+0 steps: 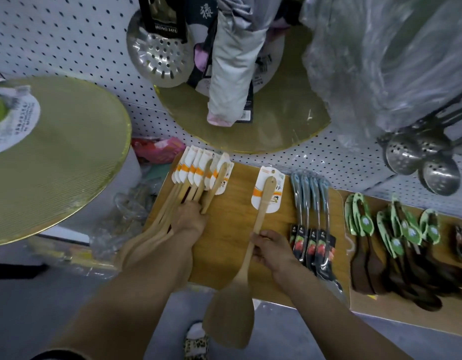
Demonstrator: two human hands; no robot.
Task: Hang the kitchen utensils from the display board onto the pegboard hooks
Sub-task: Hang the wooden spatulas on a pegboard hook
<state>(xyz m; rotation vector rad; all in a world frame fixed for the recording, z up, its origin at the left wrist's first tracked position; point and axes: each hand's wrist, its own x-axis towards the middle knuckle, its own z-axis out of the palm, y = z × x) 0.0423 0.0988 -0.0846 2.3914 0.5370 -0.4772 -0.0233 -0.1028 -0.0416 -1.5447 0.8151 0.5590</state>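
A wooden display board (232,229) lies below the white pegboard (69,42). My left hand (192,219) grips a bundle of several bamboo spatulas (196,175) with white and orange card tags at the board's left side. My right hand (272,249) holds the handle of a single bamboo spatula (261,203); its tagged end points toward the pegboard and its wide blade (228,315) hangs over the board's near edge.
Blue-handled utensils in dark sleeves (311,216) lie right of the single spatula. Dark spoons with green tags (396,242) cover a second board at right. Round gold mesh screens (58,157), a steel strainer (159,55) and perforated ladles (422,162) hang on the pegboard.
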